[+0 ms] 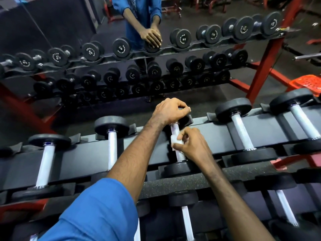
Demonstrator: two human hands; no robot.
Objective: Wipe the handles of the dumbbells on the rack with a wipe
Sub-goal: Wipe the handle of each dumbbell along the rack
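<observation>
A black dumbbell with a silver knurled handle (179, 154) lies across the top tier of the rack (83, 159), in the middle of the view. My left hand (169, 111) grips its far black head from above. My right hand (192, 145) pinches a small white wipe (175, 142) against the middle of that handle. The near head (177, 169) of this dumbbell rests in its cradle below my right hand.
More dumbbells lie on the same tier: two on the left (112, 146) (46, 164) and two on the right (242, 131) (302, 120). A lower tier (186, 221) holds others. A wall mirror behind the rack reflects a person (139, 18) and the rack. An orange stool (307, 82) stands at right.
</observation>
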